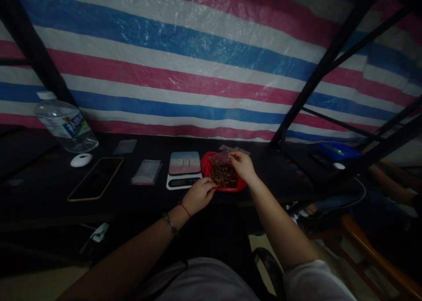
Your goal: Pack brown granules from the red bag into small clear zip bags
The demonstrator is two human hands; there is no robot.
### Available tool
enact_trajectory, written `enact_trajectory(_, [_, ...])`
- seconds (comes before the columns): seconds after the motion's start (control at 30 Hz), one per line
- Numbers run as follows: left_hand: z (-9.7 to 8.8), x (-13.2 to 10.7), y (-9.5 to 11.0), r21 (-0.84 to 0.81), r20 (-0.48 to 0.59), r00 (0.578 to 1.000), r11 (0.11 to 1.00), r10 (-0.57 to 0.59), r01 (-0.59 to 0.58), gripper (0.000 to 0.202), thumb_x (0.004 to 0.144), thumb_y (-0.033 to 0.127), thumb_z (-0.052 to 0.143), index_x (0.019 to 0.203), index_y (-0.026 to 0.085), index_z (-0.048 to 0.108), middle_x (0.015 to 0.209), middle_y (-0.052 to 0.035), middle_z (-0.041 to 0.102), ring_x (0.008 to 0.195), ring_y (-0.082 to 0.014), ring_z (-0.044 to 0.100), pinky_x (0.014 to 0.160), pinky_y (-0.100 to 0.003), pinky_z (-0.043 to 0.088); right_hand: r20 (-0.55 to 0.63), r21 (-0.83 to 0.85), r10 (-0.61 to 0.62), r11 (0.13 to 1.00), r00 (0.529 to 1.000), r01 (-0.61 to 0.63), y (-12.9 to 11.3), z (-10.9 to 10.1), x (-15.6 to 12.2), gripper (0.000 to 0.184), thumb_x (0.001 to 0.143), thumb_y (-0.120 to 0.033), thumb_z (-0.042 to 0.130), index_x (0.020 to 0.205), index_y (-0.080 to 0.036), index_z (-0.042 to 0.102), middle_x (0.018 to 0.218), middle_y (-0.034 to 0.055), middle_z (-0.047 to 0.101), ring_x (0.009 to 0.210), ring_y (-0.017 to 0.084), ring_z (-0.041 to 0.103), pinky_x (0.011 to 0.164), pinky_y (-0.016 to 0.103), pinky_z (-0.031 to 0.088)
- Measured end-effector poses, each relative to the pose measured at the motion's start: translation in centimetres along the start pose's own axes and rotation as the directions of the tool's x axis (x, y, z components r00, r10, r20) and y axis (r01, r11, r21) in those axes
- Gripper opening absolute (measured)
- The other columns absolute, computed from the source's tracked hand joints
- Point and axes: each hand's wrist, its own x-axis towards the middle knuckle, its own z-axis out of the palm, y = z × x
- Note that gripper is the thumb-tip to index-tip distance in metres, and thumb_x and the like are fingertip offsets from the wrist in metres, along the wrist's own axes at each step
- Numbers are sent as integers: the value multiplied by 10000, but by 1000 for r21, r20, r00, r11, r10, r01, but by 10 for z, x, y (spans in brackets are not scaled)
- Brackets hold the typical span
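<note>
A red plastic bag (241, 186) lies opened out on the dark table, with small brown dried pieces (223, 176) inside it. My left hand (199, 195) pinches the bag's near left edge. My right hand (243, 165) is closed on a small clear plastic bag (219, 158), which is over the far side of the brown pieces. Just left of the red bag stands a kitchen scale (184, 164) with a pale, shiny platform and a dark display. Farther left is a stack of clear zip bags (146, 172).
A phone (96, 179), a white rounded device (81, 160), a single clear bag (125, 146) and a large water bottle (66, 123) are at the left. More small bags (242, 150) lie behind the red bag. Black metal posts (301, 99) rise at the right, near another person's arm (395, 182).
</note>
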Motion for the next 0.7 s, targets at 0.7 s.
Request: enact_trajectory(0.7, [2,0,-3,-39,-27,999,999,30,-31,183,874,156,523,978,179,671,997,-75,634,915,-174,602,845,-329,510,191,-520,-216,805,958,285,-25,-9,20,284,869,-160,436,1028,-170,671,1052,101,660,975,214,607,875,298,450])
